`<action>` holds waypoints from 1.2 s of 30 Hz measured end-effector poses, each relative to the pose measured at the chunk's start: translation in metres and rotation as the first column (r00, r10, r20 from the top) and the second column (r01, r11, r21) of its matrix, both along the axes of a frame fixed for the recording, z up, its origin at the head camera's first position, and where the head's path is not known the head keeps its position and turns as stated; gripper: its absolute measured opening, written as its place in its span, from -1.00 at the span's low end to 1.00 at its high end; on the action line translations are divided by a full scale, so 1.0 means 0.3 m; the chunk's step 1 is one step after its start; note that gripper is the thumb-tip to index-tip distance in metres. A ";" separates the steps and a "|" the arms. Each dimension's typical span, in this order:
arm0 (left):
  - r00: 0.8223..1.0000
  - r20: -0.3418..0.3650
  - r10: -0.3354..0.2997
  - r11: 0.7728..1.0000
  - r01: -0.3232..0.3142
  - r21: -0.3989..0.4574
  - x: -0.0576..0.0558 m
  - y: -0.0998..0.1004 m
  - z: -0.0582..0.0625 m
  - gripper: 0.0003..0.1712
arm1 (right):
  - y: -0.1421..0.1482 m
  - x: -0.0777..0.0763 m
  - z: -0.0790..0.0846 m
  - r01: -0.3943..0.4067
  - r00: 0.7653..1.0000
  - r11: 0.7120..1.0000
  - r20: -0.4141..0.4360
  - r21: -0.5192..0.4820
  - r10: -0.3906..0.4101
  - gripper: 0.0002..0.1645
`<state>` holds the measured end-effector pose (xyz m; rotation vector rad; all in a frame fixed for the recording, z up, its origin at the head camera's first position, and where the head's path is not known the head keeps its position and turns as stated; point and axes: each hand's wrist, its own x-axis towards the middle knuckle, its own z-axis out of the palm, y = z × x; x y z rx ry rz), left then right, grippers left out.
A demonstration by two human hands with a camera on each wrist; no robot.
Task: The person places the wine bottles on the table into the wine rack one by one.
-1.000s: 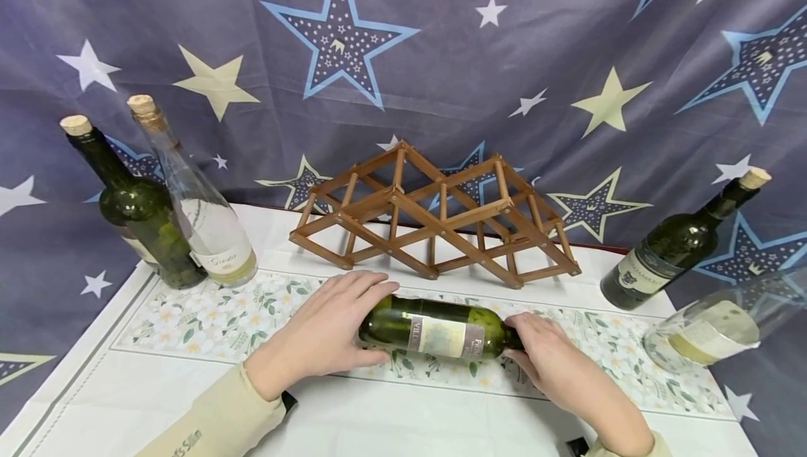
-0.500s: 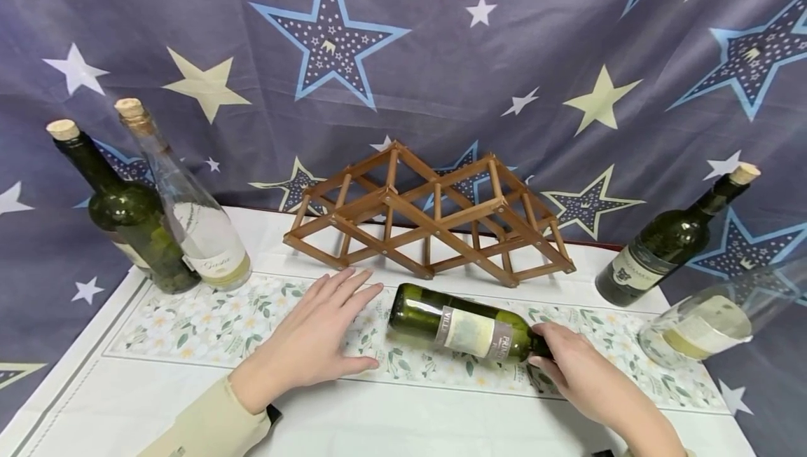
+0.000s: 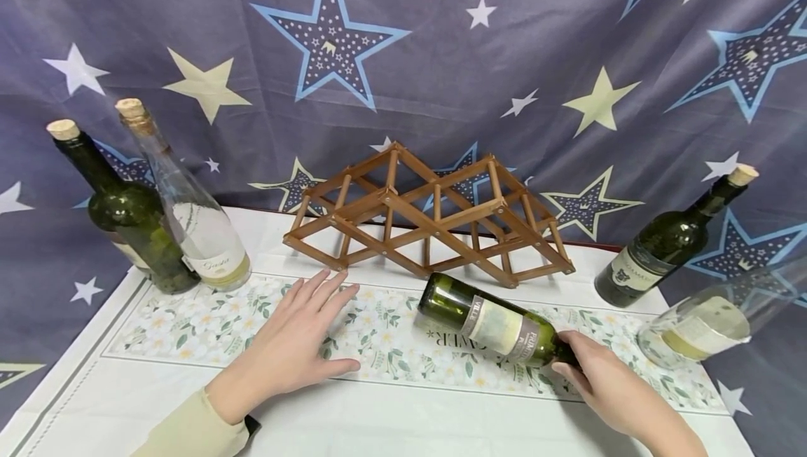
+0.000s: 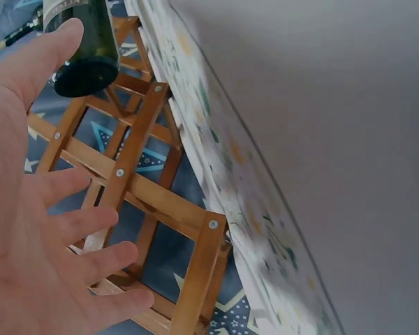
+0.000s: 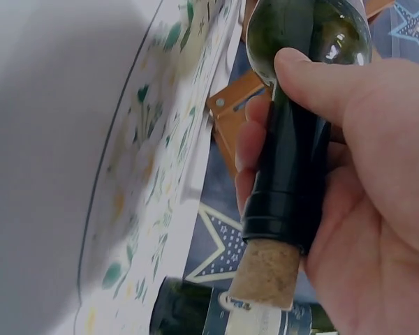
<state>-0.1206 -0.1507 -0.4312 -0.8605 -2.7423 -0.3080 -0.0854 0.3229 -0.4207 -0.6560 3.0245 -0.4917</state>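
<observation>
A green wine bottle (image 3: 492,324) lies on its side above the floral runner, its base toward the wooden rack. My right hand (image 3: 621,387) grips it by the neck; in the right wrist view the thumb and fingers wrap the dark neck (image 5: 290,160), with a cork (image 5: 267,272) in its mouth. With fingers spread, my left hand (image 3: 284,345) hovers over or rests on the runner to the left, apart from the bottle. Behind both hands stands the wooden lattice wine rack (image 3: 435,219), with no bottle in its cells.
At the left stand a corked green bottle (image 3: 135,226) and a clear corked bottle (image 3: 211,233). A dark green bottle (image 3: 662,254) and a clear bottle (image 3: 700,327) stand at the right. The floral runner (image 3: 208,324) crosses the white table; a starry cloth (image 3: 435,78) hangs behind.
My left hand has let go of the bottle's base end and drawn left. My right hand has carried the bottle rightward, and its base has swung toward the rack.
</observation>
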 end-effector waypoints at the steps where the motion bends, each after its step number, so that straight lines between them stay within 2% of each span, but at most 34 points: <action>1: 1.000 0.001 0.004 1.000 -0.004 0.002 0.002 -0.004 -0.001 0.24 | 0.006 0.001 0.000 0.010 1.000 1.000 0.011 -0.002 -0.010 -0.60; 6: 1.000 0.000 0.023 1.000 -0.023 0.010 0.009 -0.023 -0.008 0.25 | 0.038 0.010 -0.007 0.060 0.997 0.998 0.042 0.016 -0.061 -0.58; 11: 0.999 -0.012 0.043 0.999 -0.043 -0.005 0.014 -0.041 -0.013 0.26 | 0.074 0.029 -0.022 0.084 0.996 0.996 -0.020 0.026 -0.083 -0.58; 13: 0.999 -0.005 0.050 0.999 -0.050 -0.013 0.017 -0.045 -0.015 0.26 | 0.088 0.035 -0.023 0.094 0.995 0.995 -0.019 0.021 -0.094 -0.57; 18: 0.998 0.013 0.065 0.998 -0.064 -0.017 0.023 -0.053 -0.019 0.24 | 0.121 0.047 -0.023 0.135 0.989 0.990 0.049 0.025 -0.136 -0.52; 27: 0.995 0.043 0.085 0.996 -0.085 -0.017 0.025 -0.062 -0.028 0.23 | 0.175 0.062 -0.032 0.179 0.981 0.983 0.075 0.031 -0.181 -0.51; 36: 0.995 0.037 0.093 0.996 -0.093 -0.010 0.027 -0.064 -0.025 0.21 | 0.209 0.069 -0.028 0.224 0.965 0.973 0.126 0.057 -0.229 -0.37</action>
